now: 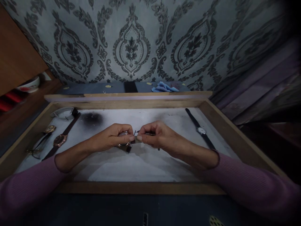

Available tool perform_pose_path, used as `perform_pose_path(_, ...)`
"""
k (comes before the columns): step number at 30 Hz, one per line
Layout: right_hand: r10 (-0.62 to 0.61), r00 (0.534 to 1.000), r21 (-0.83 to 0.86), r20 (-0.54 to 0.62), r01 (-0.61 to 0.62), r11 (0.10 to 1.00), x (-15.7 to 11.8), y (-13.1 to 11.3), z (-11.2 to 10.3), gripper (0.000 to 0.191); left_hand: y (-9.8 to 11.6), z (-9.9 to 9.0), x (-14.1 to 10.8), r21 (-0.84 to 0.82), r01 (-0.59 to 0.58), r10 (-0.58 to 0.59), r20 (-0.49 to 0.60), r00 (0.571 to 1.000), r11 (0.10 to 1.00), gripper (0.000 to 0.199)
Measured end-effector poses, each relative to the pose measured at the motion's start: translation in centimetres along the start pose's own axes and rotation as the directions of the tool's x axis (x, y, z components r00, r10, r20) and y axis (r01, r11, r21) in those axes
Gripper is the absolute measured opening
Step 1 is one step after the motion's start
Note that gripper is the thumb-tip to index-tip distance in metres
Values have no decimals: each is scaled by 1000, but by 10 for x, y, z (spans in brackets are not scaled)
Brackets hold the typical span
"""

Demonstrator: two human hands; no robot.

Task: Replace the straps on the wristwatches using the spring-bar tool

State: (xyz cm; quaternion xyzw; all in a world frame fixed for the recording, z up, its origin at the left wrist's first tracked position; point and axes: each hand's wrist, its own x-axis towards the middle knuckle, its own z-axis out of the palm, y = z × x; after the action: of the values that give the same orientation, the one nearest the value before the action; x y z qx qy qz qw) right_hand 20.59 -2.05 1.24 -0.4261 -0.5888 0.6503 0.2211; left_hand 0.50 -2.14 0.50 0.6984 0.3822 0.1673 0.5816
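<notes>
Over the middle of the tray, my left hand (pixel 115 134) is closed around a wristwatch (pixel 123 134) with a shiny round case, mostly covered by the fingers. A dark strap end (pixel 128 149) hangs below that hand. My right hand (pixel 162 135) meets it fingertip to fingertip, thumb and forefinger pinched at the brownish strap (pixel 136 141) beside the case. A thin dark piece shows between the right fingers; its kind is unclear. The two thumbs almost touch.
The shallow wooden tray (pixel 141 187) has a white, smudged floor. At left lie a brown-strap watch (pixel 60 140), a small gold watch (pixel 50 129) and a grey-strap watch (pixel 66 110). A black-strap watch (pixel 201 130) lies right. Behind the tray is a blue cloth (pixel 164 87).
</notes>
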Motion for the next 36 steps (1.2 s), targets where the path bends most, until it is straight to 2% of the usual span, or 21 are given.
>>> perform_pose_path(10,26,1000,8,7,-26,1000,4,1,-1,16,0,1,0,28,-56,56,-17,998,998,26)
perform_pose_path(19,-53,998,-20,-12,53,998,5,2,-2,19,4,4,-1,-63,-39,34,-78,996,997,23)
perform_pose_path(28,-53,999,-22,14,53,998,2,4,-2,20,4,2,-2,-13,-10,10,15,1000,1000,26)
perform_pose_path(36,-51,999,-27,0,51,998,1,4,0,19,4,2,-1,-49,-11,12,24,1000,999,25)
